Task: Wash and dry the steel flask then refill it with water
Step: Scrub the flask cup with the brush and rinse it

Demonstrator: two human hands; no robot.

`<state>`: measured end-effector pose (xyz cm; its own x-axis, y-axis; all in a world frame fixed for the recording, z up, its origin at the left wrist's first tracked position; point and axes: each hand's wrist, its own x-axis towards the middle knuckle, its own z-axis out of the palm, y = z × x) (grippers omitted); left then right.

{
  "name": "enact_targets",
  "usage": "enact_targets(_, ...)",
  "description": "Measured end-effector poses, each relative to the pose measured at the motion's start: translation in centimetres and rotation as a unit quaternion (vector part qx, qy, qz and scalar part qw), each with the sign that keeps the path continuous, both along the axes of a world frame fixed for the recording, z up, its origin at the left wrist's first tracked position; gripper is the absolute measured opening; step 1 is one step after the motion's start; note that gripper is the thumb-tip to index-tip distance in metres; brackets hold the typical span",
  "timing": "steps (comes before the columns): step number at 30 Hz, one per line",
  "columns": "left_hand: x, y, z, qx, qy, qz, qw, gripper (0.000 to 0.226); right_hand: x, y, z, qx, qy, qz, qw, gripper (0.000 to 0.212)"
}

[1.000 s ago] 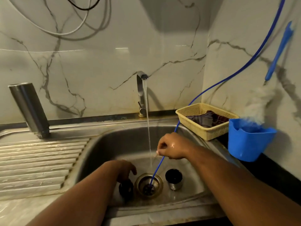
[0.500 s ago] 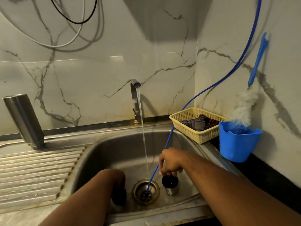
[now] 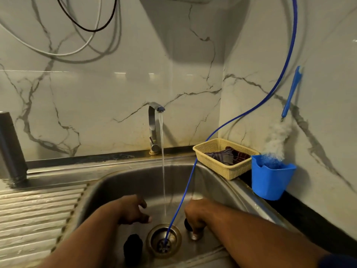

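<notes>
The steel flask [image 3: 10, 149] stands tilted on the sink's rim at the far left, away from both hands. Down in the sink basin [image 3: 119, 182], my right hand [image 3: 195, 215] grips a small steel cup [image 3: 195, 236] from above, to the right of the drain [image 3: 154, 234]. My left hand [image 3: 133, 211] hovers left of the water stream with loose fingers and holds nothing. A black cap [image 3: 133, 246] lies on the sink floor below that hand. The tap [image 3: 154, 128] is running, and its stream falls between my hands.
A thin blue hose [image 3: 241, 115] comes down from the upper right into the drain. A yellow basket [image 3: 216, 167] with a cloth sits on the right rim, beside a blue cup [image 3: 270, 182] that holds a bottle brush [image 3: 290, 93]. The ribbed draining board [image 3: 38, 213] lies to the left.
My right hand has dropped from the hose onto the steel cup and closed round it. My left hand has lifted off the black cap and moved up toward the stream.
</notes>
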<state>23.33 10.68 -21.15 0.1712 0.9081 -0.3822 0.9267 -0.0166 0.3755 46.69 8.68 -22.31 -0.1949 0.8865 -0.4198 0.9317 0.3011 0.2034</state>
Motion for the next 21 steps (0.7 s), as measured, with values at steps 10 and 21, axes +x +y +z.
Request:
enact_targets(10,0.6,-1.0,1.2,0.093,-0.084,0.037,0.991,0.042,1.3,-1.0,4.1,-0.075,0.477,-0.193,0.854,0.017)
enact_targets(21,1.6,0.1,2.8,0.281,-0.281,0.108,0.911,0.030,-4.2,3.1,5.5,-0.004,0.705,-0.304,0.641,0.026)
